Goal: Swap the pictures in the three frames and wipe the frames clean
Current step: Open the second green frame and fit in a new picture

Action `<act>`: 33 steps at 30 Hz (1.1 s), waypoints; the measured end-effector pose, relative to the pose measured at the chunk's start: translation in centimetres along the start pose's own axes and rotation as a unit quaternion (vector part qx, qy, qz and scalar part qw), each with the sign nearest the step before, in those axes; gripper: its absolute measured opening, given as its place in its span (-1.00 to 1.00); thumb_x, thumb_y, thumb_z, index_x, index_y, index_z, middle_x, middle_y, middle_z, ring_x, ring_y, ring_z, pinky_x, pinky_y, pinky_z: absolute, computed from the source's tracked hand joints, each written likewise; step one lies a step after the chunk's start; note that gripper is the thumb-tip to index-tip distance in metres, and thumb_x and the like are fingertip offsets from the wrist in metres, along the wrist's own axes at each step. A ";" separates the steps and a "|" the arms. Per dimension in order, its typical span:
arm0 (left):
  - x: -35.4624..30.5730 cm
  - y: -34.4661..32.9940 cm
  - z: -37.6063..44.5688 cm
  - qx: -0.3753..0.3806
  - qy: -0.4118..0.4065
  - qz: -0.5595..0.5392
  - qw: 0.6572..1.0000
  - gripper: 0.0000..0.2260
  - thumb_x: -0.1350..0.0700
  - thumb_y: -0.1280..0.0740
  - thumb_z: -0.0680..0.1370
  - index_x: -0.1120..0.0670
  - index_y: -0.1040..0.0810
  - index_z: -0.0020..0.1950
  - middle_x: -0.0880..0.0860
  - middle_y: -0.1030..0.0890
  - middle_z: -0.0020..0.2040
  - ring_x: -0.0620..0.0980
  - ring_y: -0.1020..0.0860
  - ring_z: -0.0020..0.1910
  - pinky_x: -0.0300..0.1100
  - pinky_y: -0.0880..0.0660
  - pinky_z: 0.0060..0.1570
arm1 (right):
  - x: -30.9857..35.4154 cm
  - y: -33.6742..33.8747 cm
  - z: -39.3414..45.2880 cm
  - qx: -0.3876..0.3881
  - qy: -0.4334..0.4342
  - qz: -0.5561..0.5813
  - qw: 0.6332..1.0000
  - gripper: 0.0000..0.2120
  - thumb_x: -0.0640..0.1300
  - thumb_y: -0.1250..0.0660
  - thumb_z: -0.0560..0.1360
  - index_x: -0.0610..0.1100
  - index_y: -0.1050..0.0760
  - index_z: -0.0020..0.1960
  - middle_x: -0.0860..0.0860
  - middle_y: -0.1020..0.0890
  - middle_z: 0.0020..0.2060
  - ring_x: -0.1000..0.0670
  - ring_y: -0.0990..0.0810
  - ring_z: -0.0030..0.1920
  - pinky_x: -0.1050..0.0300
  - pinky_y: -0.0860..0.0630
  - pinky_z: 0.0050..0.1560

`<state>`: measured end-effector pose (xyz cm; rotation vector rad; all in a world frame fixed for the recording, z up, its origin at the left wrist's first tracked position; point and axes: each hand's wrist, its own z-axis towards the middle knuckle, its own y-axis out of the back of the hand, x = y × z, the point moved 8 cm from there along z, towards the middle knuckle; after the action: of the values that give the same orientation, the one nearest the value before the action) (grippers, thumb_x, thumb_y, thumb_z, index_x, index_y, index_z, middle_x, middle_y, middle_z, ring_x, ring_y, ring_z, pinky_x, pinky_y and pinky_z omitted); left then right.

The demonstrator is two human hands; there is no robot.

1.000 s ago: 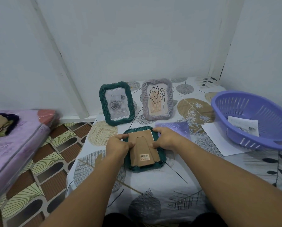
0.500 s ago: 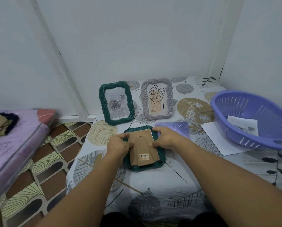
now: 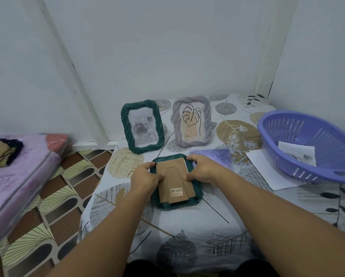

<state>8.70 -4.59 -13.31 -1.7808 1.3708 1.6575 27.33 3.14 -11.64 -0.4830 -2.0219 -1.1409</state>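
A: What is the biggest thing here?

B: The low table under a white cloth printed with grey and tan leaves (image 3: 187,232). Everything else sits on it.

A: Next in size?

B: A lilac slotted plastic basket (image 3: 307,144) at the table's right side, holding a white printed sheet (image 3: 296,152). It rests partly on a plain white paper (image 3: 267,168).

A: And the frames?

B: Two stand upright at the table's back edge: a dark green rope-edged frame with a grey rose picture (image 3: 142,125), and just right of it a grey wavy-edged frame with a leaf line drawing (image 3: 191,120). A third dark green frame (image 3: 195,198) lies face down near the table's middle, its brown cardboard backing with a fold-out stand (image 3: 174,181) facing up. A lilac patterned card (image 3: 217,156) lies just behind and right of it.

A: The hands?

B: The left hand (image 3: 145,178) grasps that frame's left edge, thumb on the backing. The right hand (image 3: 204,168) clasps the frame's upper right corner, fingers pressing the backing.
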 end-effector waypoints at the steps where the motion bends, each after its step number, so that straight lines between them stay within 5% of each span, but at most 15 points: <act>1: 0.0 0.0 0.0 0.001 -0.001 -0.002 1.000 -0.46 0.19 -0.57 0.48 0.00 -0.54 0.44 0.10 -0.56 0.33 0.17 -0.57 0.21 0.14 -0.59 0.20 | -0.1 0.0 0.0 0.000 -0.002 0.008 1.000 -0.28 -0.27 -0.52 0.46 -0.09 -0.31 0.55 -0.10 -0.48 0.38 -0.02 -0.47 0.11 0.16 -0.45 0.11; 6: -0.1 -0.1 0.2 0.009 0.003 0.006 1.000 -0.44 0.21 -0.55 0.50 0.00 -0.52 0.47 0.12 -0.51 0.42 0.18 -0.53 0.29 0.16 -0.55 0.26 | -0.5 -0.7 0.1 0.008 -0.025 0.082 0.996 -0.31 -0.39 -0.48 0.45 -0.04 -0.39 0.51 -0.11 -0.50 0.32 -0.10 -0.54 0.15 0.00 -0.56 0.22; 14: 0.1 -0.1 0.5 0.018 0.001 0.002 1.000 -0.44 0.22 -0.54 0.50 0.02 -0.51 0.48 0.13 -0.51 0.43 0.18 -0.53 0.29 0.14 -0.56 0.26 | -0.9 -0.7 0.2 0.002 -0.028 0.108 0.994 -0.26 -0.40 -0.47 0.45 -0.05 -0.30 0.53 -0.07 -0.47 0.23 -0.07 -0.51 0.09 0.09 -0.57 0.08; 20: 0.2 -0.2 0.5 0.022 0.006 0.000 1.000 -0.44 0.21 -0.54 0.50 0.01 -0.51 0.48 0.13 -0.52 0.41 0.19 -0.53 0.29 0.15 -0.56 0.25 | -0.7 -1.2 0.5 0.041 -0.037 0.068 0.996 -0.24 -0.32 -0.46 0.50 0.05 -0.25 0.59 -0.11 -0.38 0.48 -0.13 -0.46 0.34 0.05 -0.47 0.33; 26: 0.2 0.0 0.3 0.019 0.001 0.002 1.000 -0.46 0.19 -0.54 0.51 0.00 -0.52 0.47 0.11 -0.51 0.41 0.17 -0.53 0.28 0.14 -0.56 0.25 | -0.8 -1.1 0.3 0.036 -0.032 0.066 0.997 -0.26 -0.31 -0.45 0.51 0.04 -0.26 0.59 -0.11 -0.43 0.43 -0.06 -0.47 0.17 0.10 -0.50 0.19; 31: -0.2 1.1 -0.7 0.041 -0.026 0.014 0.999 -0.59 0.14 -0.50 0.55 -0.02 -0.54 0.37 0.13 -0.63 0.13 0.03 -0.60 -0.04 -0.10 -0.56 -0.19 | -0.8 -0.3 -0.9 -0.055 0.060 -0.007 0.997 -0.41 -0.13 -0.44 0.52 0.05 -0.38 0.51 0.03 -0.53 0.38 0.00 -0.54 0.27 0.15 -0.46 0.27; 33: -1.0 2.2 -1.6 0.048 -0.071 0.059 0.995 -0.71 0.10 -0.48 0.57 -0.07 -0.57 0.26 0.12 -0.65 -0.01 -0.01 -0.59 -0.14 -0.15 -0.49 -0.24 | -0.3 -0.1 -1.8 -0.117 0.104 -0.052 0.986 -0.52 0.00 -0.41 0.54 0.10 -0.46 0.44 0.04 -0.58 0.26 0.01 -0.53 0.24 0.16 -0.44 0.15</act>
<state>7.97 -6.44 -11.27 -1.5240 1.4884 1.7114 28.29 1.59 -11.35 -0.3598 -1.7583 -1.4409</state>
